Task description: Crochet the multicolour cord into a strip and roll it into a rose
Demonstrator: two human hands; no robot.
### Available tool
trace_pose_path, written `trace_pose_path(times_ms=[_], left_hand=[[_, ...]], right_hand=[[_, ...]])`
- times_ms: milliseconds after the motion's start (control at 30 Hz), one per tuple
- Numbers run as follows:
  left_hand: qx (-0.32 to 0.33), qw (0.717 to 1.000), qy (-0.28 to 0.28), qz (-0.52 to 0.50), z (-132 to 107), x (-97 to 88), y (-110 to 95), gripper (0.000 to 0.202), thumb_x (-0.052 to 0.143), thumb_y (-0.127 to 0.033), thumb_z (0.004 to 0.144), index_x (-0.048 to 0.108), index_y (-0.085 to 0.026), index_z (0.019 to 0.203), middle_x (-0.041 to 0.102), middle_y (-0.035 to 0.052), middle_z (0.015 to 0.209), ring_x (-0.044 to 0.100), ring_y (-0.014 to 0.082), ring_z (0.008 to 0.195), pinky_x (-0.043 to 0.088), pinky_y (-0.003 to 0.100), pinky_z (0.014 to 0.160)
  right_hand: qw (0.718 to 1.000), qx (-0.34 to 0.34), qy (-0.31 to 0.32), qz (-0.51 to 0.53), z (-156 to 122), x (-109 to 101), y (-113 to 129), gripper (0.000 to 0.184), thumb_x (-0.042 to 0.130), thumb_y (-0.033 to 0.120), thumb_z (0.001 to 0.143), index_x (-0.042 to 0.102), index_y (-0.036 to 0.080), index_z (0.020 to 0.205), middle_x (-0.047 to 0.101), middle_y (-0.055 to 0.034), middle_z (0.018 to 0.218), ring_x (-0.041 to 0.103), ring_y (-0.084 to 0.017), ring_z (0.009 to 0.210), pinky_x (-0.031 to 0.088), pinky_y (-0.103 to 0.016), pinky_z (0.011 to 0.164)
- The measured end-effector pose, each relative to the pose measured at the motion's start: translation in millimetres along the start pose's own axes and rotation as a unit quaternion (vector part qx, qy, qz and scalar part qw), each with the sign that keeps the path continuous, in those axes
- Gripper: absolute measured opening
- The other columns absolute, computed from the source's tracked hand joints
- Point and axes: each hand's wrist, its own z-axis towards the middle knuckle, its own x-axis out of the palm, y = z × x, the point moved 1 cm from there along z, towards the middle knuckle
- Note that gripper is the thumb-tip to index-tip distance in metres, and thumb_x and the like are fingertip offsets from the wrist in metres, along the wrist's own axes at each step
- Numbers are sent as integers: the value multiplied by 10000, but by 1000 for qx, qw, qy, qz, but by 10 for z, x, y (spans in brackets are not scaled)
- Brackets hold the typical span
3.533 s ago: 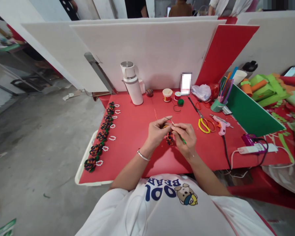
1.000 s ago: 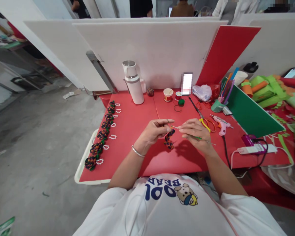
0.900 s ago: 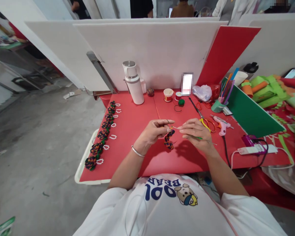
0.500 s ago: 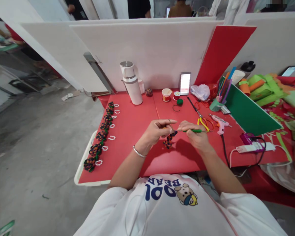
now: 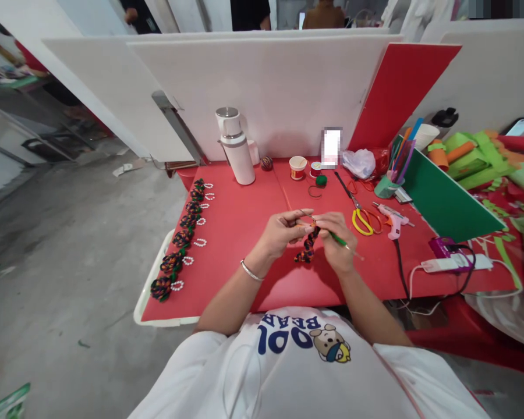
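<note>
My left hand pinches the top of a short multicoloured crochet strip that hangs down over the red table. A strand of yarn runs over its fingers. My right hand is closed on a green-handled crochet hook, whose tip meets the strip at the fingertips of both hands. A silver bangle sits on my left wrist. The hands touch each other above the table's middle.
Finished crochet flowers with bead loops line the table's left edge. A white flask, small cup, yarn balls, yellow scissors, pink glue gun, pen pot and power strip stand behind and right. Another person's arm shows at far right.
My right hand has come back in from the right and now meets the left hand. The hook points into the strip again. The strip hangs slightly further right.
</note>
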Motion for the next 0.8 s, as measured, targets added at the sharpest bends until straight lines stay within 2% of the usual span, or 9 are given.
trace_pose_path(times_ms=[100,167,300,400,500,600,700,800], left_hand=[[-26,998,31,55,-17,-113,-82,570,951,-291,573,803,-133,1100,752,60,766,531,72,530,333,204,469],[-23,994,42,94,-21,-150,-119,526,930,-269,608,806,-132,1101,776,81,804,576,93,571,404,217,518],[26,988,38,147,-5,-130,-139,375,858,-201,658,822,-101,1017,790,102,814,661,153,662,523,271,647],[65,974,-3,218,3,-112,-122,276,779,-161,701,828,-99,965,800,108,835,697,177,690,554,282,680],[104,952,-44,285,6,-114,-90,289,716,-150,740,829,-133,1004,806,87,849,726,189,710,568,278,695],[128,938,-88,309,24,-116,-66,268,710,-158,737,830,-154,976,800,63,827,704,164,672,555,258,673],[100,961,-112,231,55,-106,-72,300,772,-213,706,815,-126,990,761,41,727,635,123,589,516,237,602],[16,993,-54,103,70,-91,-97,472,871,-298,628,795,-109,1053,711,26,660,568,92,519,392,204,476]], right_hand=[[975,69,124,172,166,-130,-113,175,663,437,950,782,328,1017,800,-34,985,724,-218,973,592,-437,895],[948,97,213,216,312,-246,-160,165,692,411,936,791,302,1011,806,-45,986,737,-214,973,592,-429,904],[913,110,349,181,607,-428,-105,170,714,376,927,805,254,1000,813,-74,1006,754,-209,962,600,-400,896],[909,88,397,93,744,-464,22,157,690,348,944,803,244,981,810,-76,1034,758,-191,957,604,-351,868],[924,4,382,6,757,-436,129,124,674,296,957,787,246,968,813,-60,1002,748,-176,945,595,-332,857],[930,-106,341,-91,628,-366,169,112,665,245,958,758,252,1021,816,-59,1048,726,-185,943,578,-372,871],[926,-199,262,-183,388,-258,152,191,687,198,930,723,259,1107,798,-74,1161,699,-217,983,566,-422,883],[929,-245,145,-236,142,-146,101,311,720,168,896,703,271,1190,782,-89,1180,682,-236,1030,574,-423,886]])
